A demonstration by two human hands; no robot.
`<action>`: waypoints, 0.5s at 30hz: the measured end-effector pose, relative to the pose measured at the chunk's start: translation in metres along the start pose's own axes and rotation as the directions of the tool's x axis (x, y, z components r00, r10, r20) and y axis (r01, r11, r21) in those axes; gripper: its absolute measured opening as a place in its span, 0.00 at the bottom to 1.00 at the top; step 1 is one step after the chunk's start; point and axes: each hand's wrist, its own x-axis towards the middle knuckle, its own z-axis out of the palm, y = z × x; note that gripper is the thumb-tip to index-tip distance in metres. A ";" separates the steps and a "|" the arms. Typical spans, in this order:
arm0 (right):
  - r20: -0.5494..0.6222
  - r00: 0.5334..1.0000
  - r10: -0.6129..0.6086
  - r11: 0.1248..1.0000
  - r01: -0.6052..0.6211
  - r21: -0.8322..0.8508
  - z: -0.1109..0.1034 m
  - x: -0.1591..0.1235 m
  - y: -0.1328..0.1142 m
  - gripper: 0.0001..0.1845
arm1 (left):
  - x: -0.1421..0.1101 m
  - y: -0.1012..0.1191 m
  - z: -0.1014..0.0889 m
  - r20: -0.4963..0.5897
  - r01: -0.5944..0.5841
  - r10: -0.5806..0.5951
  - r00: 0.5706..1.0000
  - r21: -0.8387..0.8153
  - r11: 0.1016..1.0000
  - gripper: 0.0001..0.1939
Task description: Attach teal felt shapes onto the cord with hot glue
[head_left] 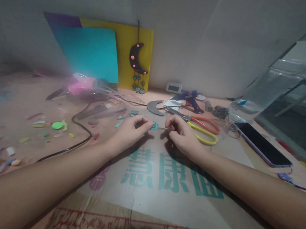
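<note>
Both my forearms reach out over a flattened cardboard sheet [159, 194] printed with green characters. My left hand [132, 128] is closed in a pinch on a small blue craft piece [154, 126]. My right hand [180, 132] is closed in a pinch just to the right of that piece, and a thin thread seems to run between the two hands. What the right fingers hold is too small to name. Scissors with orange and yellow handles [203, 128] lie just beyond my right hand.
A blue glue gun [189, 98], a grey crescent cut-out [154, 107], a phone [263, 144] and a black cable [79, 127] lie around. Teal and yellow sheets [93, 52] lean on the wall with a hanging moon ornament [136, 58]. Coloured scraps litter the left.
</note>
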 end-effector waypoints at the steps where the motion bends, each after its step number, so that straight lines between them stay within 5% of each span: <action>1: -0.006 1.000 0.008 1.000 -0.008 0.004 0.000 0.000 -0.001 0.12 | 0.000 -0.002 0.000 -0.023 0.010 -0.011 1.000 -0.041 0.999 0.12; 6: -0.034 0.999 0.002 1.000 -0.002 -0.008 -0.002 0.001 -0.004 0.09 | 0.003 -0.013 -0.005 -0.172 -0.002 -0.042 0.984 -0.248 0.969 0.13; 15: -0.041 0.996 -0.073 0.993 0.069 -0.097 -0.008 0.004 -0.009 0.07 | 0.006 -0.018 -0.008 -0.268 -0.046 -0.036 0.963 -0.295 0.955 0.14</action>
